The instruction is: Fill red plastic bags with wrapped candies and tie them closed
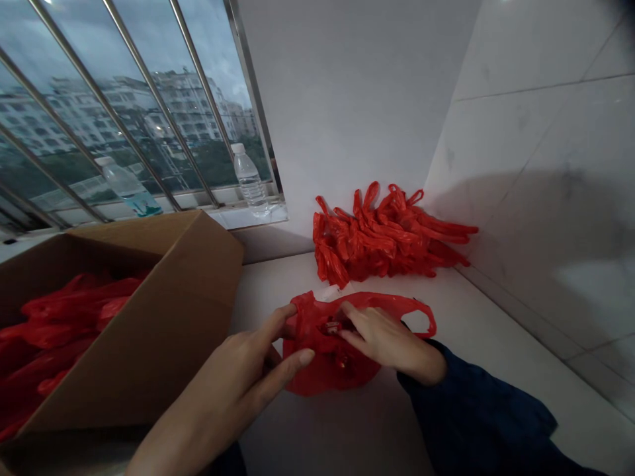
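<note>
A red plastic bag (322, 377) lies spread on the white surface in front of me, its right handle loop standing out to the side. My left hand (253, 370) is at the bag's left side, index finger hooked at the gathered edge and thumb stretched out over the bag. Reaching into the opening from the right, my right hand (372, 330) has thumb and fingers about a small red-wrapped piece (332, 326) with pale print. Another small shiny wrapped piece (342, 360) shows lower in the bag. Some left fingertips are hidden.
A cardboard box (198, 297) holding several red bags (64, 317) stands on the left. Tied red bags (377, 238) are heaped against the back wall. Two plastic bottles, a clear one (251, 182) and a labelled one (129, 185), stand by the barred window. A tiled wall (546, 198) bounds the right.
</note>
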A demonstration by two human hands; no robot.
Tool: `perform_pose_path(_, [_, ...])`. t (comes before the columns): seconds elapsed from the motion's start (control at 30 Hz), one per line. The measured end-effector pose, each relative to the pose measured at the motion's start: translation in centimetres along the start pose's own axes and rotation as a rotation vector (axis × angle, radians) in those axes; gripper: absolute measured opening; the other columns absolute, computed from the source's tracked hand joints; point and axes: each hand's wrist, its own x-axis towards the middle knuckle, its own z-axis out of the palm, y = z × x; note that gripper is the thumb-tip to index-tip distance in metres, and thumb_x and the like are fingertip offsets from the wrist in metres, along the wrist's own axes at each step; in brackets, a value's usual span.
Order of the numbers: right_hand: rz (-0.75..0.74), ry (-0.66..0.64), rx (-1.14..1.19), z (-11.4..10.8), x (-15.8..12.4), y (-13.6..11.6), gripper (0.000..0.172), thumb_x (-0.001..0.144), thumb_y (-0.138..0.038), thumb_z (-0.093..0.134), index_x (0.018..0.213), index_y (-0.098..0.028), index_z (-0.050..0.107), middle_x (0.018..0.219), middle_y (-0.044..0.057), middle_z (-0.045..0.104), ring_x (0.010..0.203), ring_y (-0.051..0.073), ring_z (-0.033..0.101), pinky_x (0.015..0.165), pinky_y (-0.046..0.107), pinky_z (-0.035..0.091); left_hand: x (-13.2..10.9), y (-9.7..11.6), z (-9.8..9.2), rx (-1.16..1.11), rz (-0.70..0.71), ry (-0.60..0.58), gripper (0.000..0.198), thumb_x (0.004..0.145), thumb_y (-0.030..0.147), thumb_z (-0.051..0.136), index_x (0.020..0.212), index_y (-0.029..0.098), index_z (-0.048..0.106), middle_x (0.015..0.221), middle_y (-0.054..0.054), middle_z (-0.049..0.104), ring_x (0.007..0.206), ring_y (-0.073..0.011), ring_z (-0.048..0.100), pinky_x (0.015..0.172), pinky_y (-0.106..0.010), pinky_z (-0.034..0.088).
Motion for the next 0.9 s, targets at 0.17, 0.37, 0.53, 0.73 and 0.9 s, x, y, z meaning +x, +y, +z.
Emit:
perform_pose_path(0.17, [0.007, -0.016, -0.154, -3.5, -2.0, -1.6, 0.018, 0.095, -0.031, 0.055, 0.11, -0.024, 0.06, 0.098, 0.007, 0.074, 0.089, 0.025, 0.07, 0.073, 0.033, 0.048, -0.2, -0.2, 0.0, -0.002, -0.006, 0.019, 0.052, 0.093, 0.048, 0.054, 0.14, 0.028, 0.047, 0.092, -0.003, 0.074, 0.071, -0.0195, 0.07, 0.06, -0.022, 0.051])
perform_pose_path(0.37, [0.014, 0.324, -0.488, -7.1, -6.0, 0.4, 0.023, 0.094, -0.039, 0.053, 0.109, -0.024, 0.061, 0.105, 0.01, 0.072, 0.093, 0.029, 0.069, 0.077, 0.04, 0.05, -0.4, -0.5, 0.1, 0.008, -0.002, 0.054, 0.053, 0.093, 0.047, 0.055, 0.142, 0.03, 0.045, 0.093, -0.003, 0.073, 0.071, -0.0194, 0.07, 0.062, -0.023, 0.053])
perform_pose_path(0.53, [0.155, 0.403, -0.708, -8.0, -8.2, 2.3, 0.037, 0.091, -0.054, 0.052, 0.106, -0.021, 0.063, 0.101, 0.011, 0.073, 0.079, 0.029, 0.07, 0.063, 0.039, 0.048, -0.3, -0.5, 0.2, 0.04, 0.003, 0.069, 0.052, 0.095, 0.048, 0.053, 0.142, 0.028, 0.045, 0.093, -0.004, 0.072, 0.072, -0.0194, 0.07, 0.062, -0.024, 0.055])
perform_pose_path(0.73, [0.325, 0.312, -0.657, -8.0, -8.9, 1.3, 0.036, 0.089, -0.059, 0.053, 0.078, -0.026, 0.063, 0.073, 0.002, 0.07, 0.058, 0.025, 0.066, 0.05, 0.031, 0.035, -0.3, 0.1, 0.1, 0.036, 0.031, 0.076, 0.049, 0.095, 0.044, 0.054, 0.14, 0.027, 0.046, 0.091, -0.003, 0.073, 0.07, -0.0182, 0.07, 0.063, -0.024, 0.056])
perform_pose_path(0.9, [0.333, 0.265, -0.575, -8.6, -9.1, 1.3, 0.038, 0.087, -0.058, 0.054, 0.068, -0.027, 0.062, 0.058, 0.0, 0.062, 0.049, 0.022, 0.058, 0.048, 0.03, 0.031, 0.0, -0.6, 0.1, 0.006, 0.065, 0.143, 0.045, 0.093, 0.043, 0.06, 0.134, 0.03, 0.05, 0.092, -0.001, 0.073, 0.064, -0.0152, 0.069, 0.057, -0.021, 0.053])
